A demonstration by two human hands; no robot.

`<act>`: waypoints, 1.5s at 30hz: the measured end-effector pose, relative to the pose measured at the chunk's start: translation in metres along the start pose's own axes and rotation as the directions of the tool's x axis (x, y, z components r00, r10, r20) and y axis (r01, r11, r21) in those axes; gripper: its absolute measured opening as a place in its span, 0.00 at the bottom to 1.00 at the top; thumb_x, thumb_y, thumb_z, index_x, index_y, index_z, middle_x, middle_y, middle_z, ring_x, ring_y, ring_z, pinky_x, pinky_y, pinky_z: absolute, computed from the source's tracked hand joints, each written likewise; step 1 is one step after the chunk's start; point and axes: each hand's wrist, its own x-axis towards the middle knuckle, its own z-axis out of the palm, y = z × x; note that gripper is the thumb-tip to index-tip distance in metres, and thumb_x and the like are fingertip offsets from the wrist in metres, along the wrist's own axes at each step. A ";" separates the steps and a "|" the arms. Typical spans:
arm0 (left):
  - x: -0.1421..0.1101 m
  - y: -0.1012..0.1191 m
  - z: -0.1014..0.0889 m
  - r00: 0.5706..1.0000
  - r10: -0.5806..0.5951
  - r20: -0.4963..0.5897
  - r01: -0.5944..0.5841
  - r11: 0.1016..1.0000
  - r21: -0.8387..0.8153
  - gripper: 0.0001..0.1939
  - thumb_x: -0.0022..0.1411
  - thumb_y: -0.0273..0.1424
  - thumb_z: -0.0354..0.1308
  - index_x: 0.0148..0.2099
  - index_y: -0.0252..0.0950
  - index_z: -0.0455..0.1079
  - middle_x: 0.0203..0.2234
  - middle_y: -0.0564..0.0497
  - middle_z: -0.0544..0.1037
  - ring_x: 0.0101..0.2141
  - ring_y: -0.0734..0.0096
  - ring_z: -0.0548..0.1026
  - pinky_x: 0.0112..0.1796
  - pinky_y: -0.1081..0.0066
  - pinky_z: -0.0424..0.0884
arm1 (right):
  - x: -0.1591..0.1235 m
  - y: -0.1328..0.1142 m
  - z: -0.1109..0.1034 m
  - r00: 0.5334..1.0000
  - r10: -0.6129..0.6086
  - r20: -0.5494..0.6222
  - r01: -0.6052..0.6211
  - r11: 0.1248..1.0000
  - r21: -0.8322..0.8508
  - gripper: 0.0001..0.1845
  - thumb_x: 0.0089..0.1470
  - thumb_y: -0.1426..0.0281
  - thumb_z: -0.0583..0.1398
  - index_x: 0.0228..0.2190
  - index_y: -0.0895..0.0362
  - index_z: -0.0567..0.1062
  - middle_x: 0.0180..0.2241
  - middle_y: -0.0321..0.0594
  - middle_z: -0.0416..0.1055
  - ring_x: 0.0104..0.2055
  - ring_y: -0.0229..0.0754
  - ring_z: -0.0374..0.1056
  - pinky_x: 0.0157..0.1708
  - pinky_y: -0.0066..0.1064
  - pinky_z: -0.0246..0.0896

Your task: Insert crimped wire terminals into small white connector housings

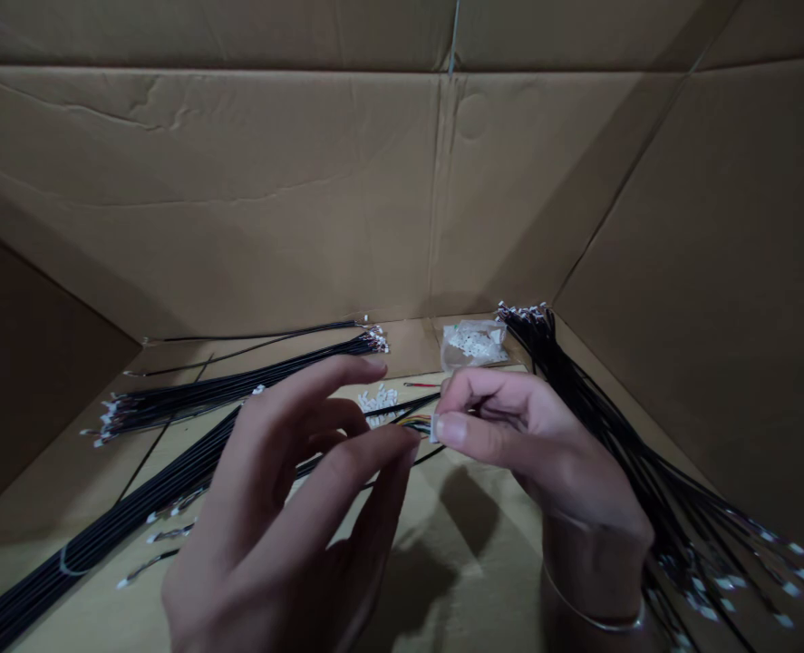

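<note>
My right hand [517, 431] is closed, with a small white connector housing [434, 428] pinched between thumb and finger. Thin coloured wires [415, 421] run into the connector from the left, at the end of a black cable. My left hand [306, 481] has two fingertips pressed together at these wires, just left of the connector. One of its other fingers is raised and the rest are curled. The exact spot where the left fingertips grip is partly hidden. Behind the hands lies a pile of small white connector housings [380, 401].
Black cable bundles with white ends lie at the left front [102, 521], left back [252, 376] and right [598, 426]. A clear plastic bag [473, 343] of white parts sits at the back. A short red piece [421, 385] lies nearby. Cardboard walls [272, 199] enclose the work surface.
</note>
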 end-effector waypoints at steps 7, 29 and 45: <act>0.001 0.000 0.002 1.000 -0.014 0.007 0.014 0.999 -0.033 0.11 0.66 0.18 0.59 0.42 0.41 0.73 0.55 0.48 0.75 0.35 0.70 0.80 0.34 0.67 0.83 | -0.003 -0.002 0.003 1.000 0.006 -0.028 -0.008 0.998 -0.063 0.13 0.49 0.63 0.74 0.26 0.55 0.78 0.27 0.34 0.73 0.30 0.39 0.64 0.31 0.30 0.61; 0.002 0.004 0.003 1.000 -0.017 -0.010 0.017 1.000 -0.025 0.09 0.68 0.20 0.58 0.45 0.39 0.73 0.54 0.46 0.74 0.39 0.70 0.81 0.39 0.69 0.82 | 0.002 0.002 0.001 0.978 -0.171 0.116 0.189 0.967 -0.171 0.13 0.66 0.68 0.65 0.27 0.54 0.77 0.28 0.31 0.70 0.32 0.35 0.64 0.34 0.28 0.59; -0.001 0.004 0.007 0.995 -0.049 -0.084 0.048 0.999 -0.015 0.10 0.68 0.18 0.57 0.43 0.39 0.72 0.53 0.46 0.73 0.38 0.73 0.79 0.39 0.70 0.80 | 0.013 0.011 -0.002 0.940 -0.284 0.189 0.307 0.946 -0.105 0.14 0.67 0.66 0.65 0.28 0.55 0.78 0.29 0.30 0.70 0.33 0.32 0.65 0.36 0.26 0.59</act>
